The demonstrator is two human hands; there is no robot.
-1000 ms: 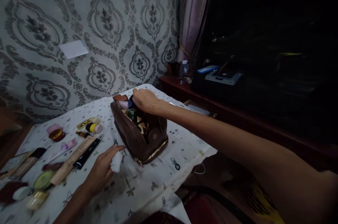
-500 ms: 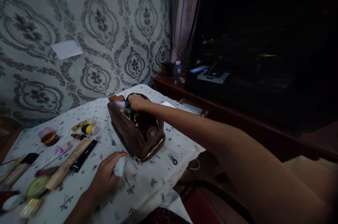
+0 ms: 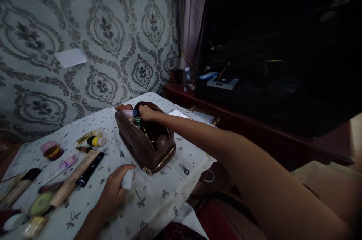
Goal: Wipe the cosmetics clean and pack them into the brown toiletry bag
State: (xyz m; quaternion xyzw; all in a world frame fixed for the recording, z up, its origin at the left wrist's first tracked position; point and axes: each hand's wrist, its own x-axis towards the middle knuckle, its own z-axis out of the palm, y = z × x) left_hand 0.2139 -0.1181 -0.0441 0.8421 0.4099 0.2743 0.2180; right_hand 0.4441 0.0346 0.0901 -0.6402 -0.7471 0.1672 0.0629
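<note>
A brown makeup bag stands unzipped on the table, with a green-capped item and a pinkish item showing inside. My right hand reaches into its far end; the fingers are hidden by the bag and by the hand itself. Near the bag's front corner, my left hand rests on the cloth, closed around a crumpled white tissue. Left of the bag lie a beige tube, a black tube and a yellow-banded bottle.
More cosmetics lie at the table's left, among them a green round compact and a dark red jar. A phone sits behind my right forearm. Beyond, a water bottle stands on a red-brown cabinet beside a large black screen.
My right hand has sunk slightly lower into the bag. My left hand keeps its hold on the tissue in nearly the same spot. The view has shifted a little.
</note>
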